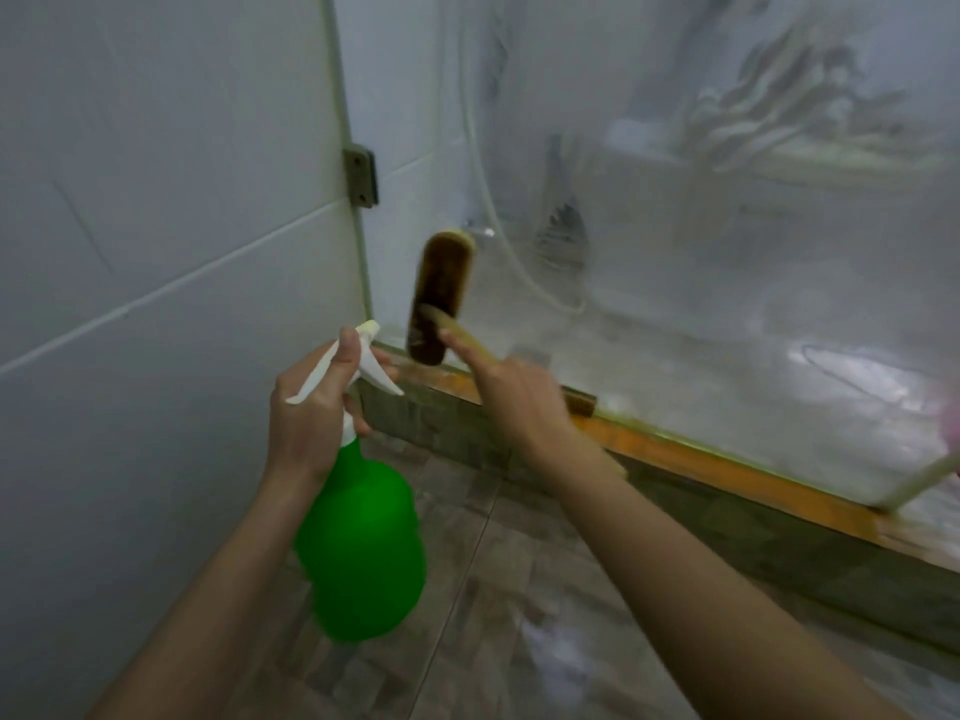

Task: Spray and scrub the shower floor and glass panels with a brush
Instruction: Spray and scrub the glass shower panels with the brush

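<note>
Green spray bottle (363, 548) with white trigger, dark brown brush (440, 298), white wall tiles (156, 174), grey-brown floor (498, 615).

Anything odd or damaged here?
Nothing looks broken. The glass panel is smeared with cloudy streaks, and the sill under it shows an orange stain along its length.

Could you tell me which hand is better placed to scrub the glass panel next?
The right hand: it grips the pale-handled, dark-bristled scrubbing brush, its head close to the smeared glass panel. The left hand is occupied holding the green plastic spray bottle.
</note>
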`<state>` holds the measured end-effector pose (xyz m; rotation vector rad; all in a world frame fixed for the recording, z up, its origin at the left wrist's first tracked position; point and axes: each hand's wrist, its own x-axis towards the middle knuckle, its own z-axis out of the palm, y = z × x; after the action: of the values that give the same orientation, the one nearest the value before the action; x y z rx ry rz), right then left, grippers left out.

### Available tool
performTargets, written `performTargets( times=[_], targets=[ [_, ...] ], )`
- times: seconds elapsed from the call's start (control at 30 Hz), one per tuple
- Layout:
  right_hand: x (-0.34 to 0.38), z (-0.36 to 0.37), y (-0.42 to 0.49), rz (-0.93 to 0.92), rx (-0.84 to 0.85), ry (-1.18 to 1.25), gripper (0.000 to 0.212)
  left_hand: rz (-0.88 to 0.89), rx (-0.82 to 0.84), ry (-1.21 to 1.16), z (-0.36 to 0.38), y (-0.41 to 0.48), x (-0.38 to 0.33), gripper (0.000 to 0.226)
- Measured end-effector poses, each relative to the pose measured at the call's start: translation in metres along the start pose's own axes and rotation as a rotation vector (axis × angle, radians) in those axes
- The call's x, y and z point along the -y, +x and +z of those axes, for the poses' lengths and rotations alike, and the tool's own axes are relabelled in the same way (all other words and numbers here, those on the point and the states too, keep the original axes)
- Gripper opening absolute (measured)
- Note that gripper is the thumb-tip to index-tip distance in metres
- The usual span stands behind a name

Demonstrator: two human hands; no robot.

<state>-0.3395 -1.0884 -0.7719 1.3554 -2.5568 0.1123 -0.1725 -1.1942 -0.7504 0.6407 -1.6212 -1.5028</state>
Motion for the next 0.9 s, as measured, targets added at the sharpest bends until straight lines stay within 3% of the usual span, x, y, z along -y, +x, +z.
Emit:
performTargets(
  times=[0.13, 0.27, 0.43, 0.53, 0.77, 0.9],
  targets=[
    [-0.024, -0.009, -0.022, 0.05, 0.049, -0.03, 0.089, 0.0, -0.026, -0.044, 0.001, -0.002, -0.01, 0.037],
    [-0.085, -0.01, -0.102, 0.178, -0.075, 0.032, 0.092, 0.025, 0.0, -0.026, 0.004, -0.006, -0.021, 0.031],
    [-0.058, -0.061, -0.025, 0.079, -0.395, 0.069, 0.075, 0.035, 0.03, 0.004, 0.014, -0.015, -0.03, 0.03],
    [-0.05, -0.081, 0.005, 0.094, -0.477, 0.115, 0.059, 0.045, 0.033, 0.025, 0.023, -0.021, -0.032, 0.034],
    [-0.12, 0.008, -0.161, 0.334, -0.368, 0.23, 0.068, 0.065, 0.108, 0.037, 0.05, -0.034, -0.032, 0.047],
    [-0.147, -0.037, -0.129, 0.258, -0.604, 0.284, 0.055, 0.066, 0.171, 0.032, 0.065, -0.037, -0.026, 0.03]
  ],
)
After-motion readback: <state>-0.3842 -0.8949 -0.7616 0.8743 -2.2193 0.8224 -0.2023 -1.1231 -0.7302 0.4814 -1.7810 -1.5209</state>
